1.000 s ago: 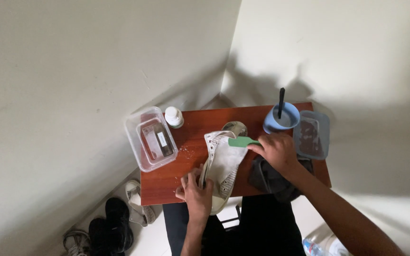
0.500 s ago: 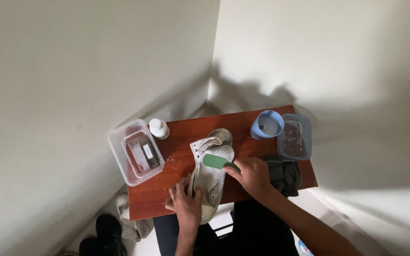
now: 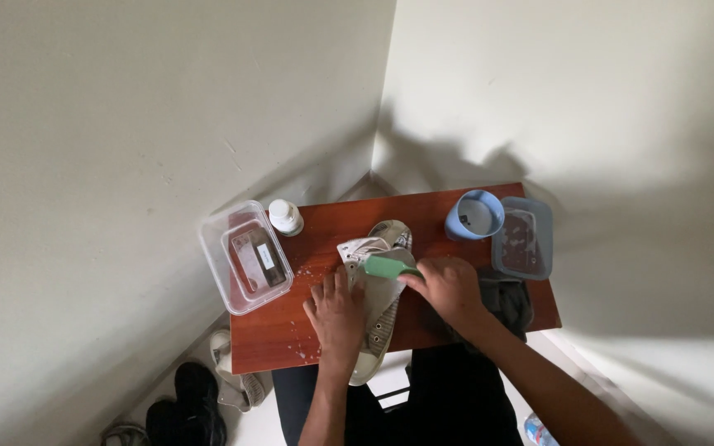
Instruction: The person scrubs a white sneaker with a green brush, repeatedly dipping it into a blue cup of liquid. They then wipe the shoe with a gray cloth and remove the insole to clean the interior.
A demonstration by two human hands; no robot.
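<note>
- Canvas shoe (image 3: 378, 301), pale and worn, lies lengthwise on the reddish wooden tabletop (image 3: 307, 339), toe toward the wall.
- Left hand (image 3: 336, 314) lies flat on its side, fingers (image 3: 330, 288) spread.
- Right hand (image 3: 449, 287) fingers clench a green brush (image 3: 388, 266) on the shoe's upper.
- Clear plastic box (image 3: 245, 256) sits left; round blue cup (image 3: 474, 216) right.

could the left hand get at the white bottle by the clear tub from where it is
Probably yes. The left hand lies flat on the shoe, and the bare tabletop between it and the white bottle holds nothing; the clear tub sits off to the side.
</note>
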